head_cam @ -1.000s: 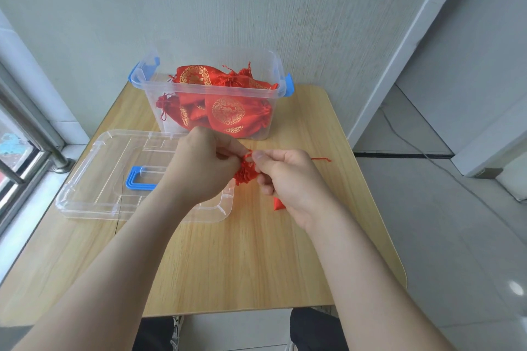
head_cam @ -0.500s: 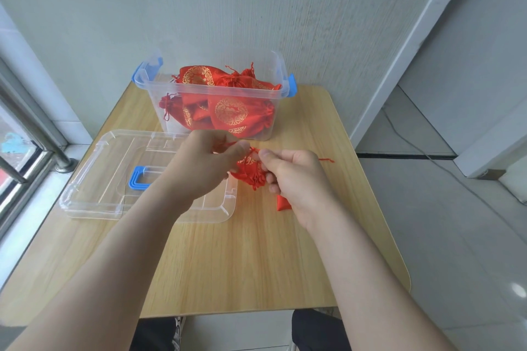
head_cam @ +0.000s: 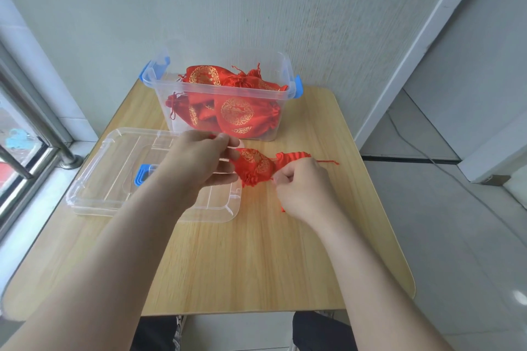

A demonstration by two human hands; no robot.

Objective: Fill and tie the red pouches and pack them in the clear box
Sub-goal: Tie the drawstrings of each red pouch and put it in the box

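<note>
A small red pouch (head_cam: pixel 254 166) with gold print hangs between my two hands just above the wooden table (head_cam: pixel 256 251). My left hand (head_cam: pixel 196 164) pinches a red drawstring at the pouch's left side. My right hand (head_cam: pixel 303 189) pinches the string at its right side, close to the gathered mouth. Another red pouch (head_cam: pixel 293 157) lies on the table behind my right hand, its cord trailing right. The clear box (head_cam: pixel 225 94) with blue latches stands at the back, holding several tied red pouches.
The box's clear lid (head_cam: pixel 119 177) with a blue handle lies flat on the table's left half, under my left wrist. A window rail runs along the left edge. A wall rises behind the box, and tiled floor lies to the right.
My hands have drawn apart, left going left and right going down and right, and the pouch between them is now turned so its gold print shows.
</note>
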